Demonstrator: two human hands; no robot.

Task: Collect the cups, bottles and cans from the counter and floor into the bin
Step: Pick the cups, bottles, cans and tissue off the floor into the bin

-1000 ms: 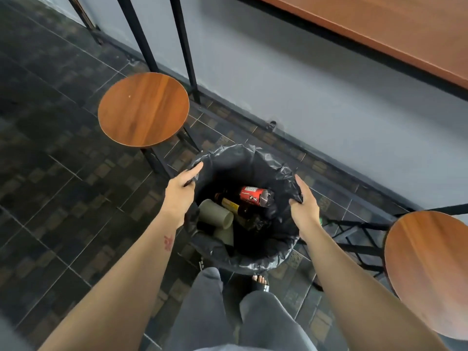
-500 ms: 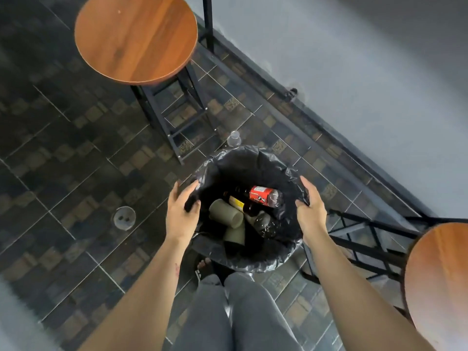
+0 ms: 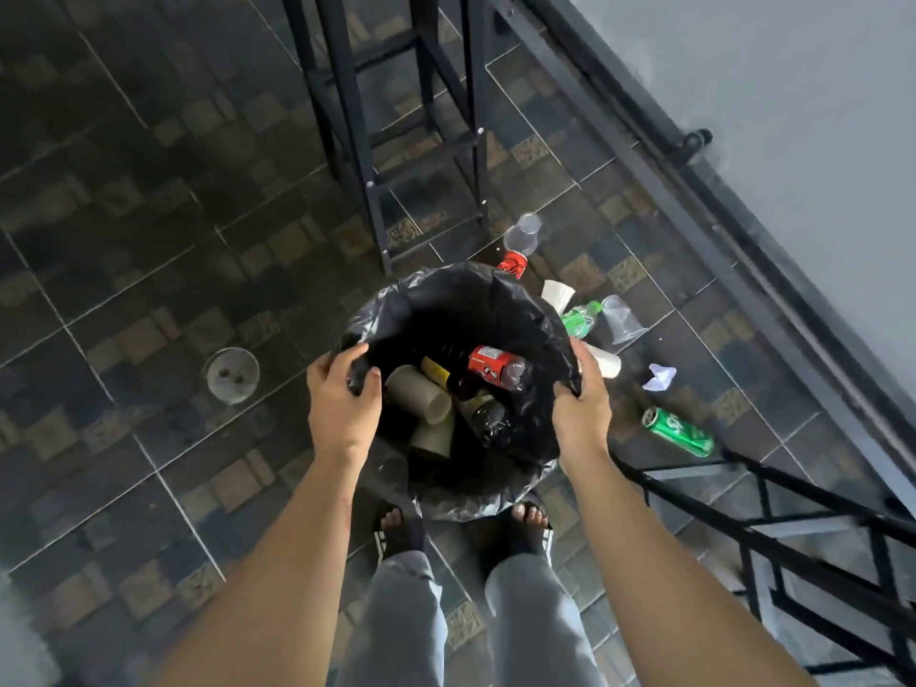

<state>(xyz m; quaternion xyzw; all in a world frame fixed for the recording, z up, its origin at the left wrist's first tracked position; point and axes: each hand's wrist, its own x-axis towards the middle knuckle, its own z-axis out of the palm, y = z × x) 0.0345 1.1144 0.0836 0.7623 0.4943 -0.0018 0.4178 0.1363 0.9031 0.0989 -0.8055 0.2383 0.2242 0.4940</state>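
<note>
Grips the bin (image 3: 448, 285) by its rim with both hands. Clamps the left hand (image 3: 341, 406) on the left edge, fingers and thumb curled round a fold of black liner. Pinches the right edge with the right hand (image 3: 584, 411), fingers bunched on the plastic.

Holds a round bin lined with a glossy, crumpled black bag, mouth open upward, just beyond the sandalled feet (image 3: 399, 530) on the dark tiled floor (image 3: 124, 290); cannot tell whether lifted or standing.

Shows inside:
- a red-labelled bottle (image 3: 495, 366) lying across the top
- a yellow-labelled bottle (image 3: 436, 371) beside it
- a dark bottle (image 3: 488, 421) nearer
- tan paper cups (image 3: 419, 401) on their sides at the left

Finds litter on the floor to the far right of the bin:
- a white cup (image 3: 608, 361) just beside the right hand
- a green bottle (image 3: 580, 317) near the rim
- a white paper cup (image 3: 557, 295)
- a tipped clear cup (image 3: 622, 319)
- a red can (image 3: 513, 265) at the far edge
- a clear plastic cup (image 3: 523, 235) beyond that

Finds, farther right, crumpled white paper (image 3: 659, 376) and a dented green can (image 3: 676, 431) on its side. Shows a round floor drain (image 3: 232, 375) off to the left, a black stool frame (image 3: 396, 116) at the far side, and a grey wall (image 3: 793, 141) to the right.
</note>
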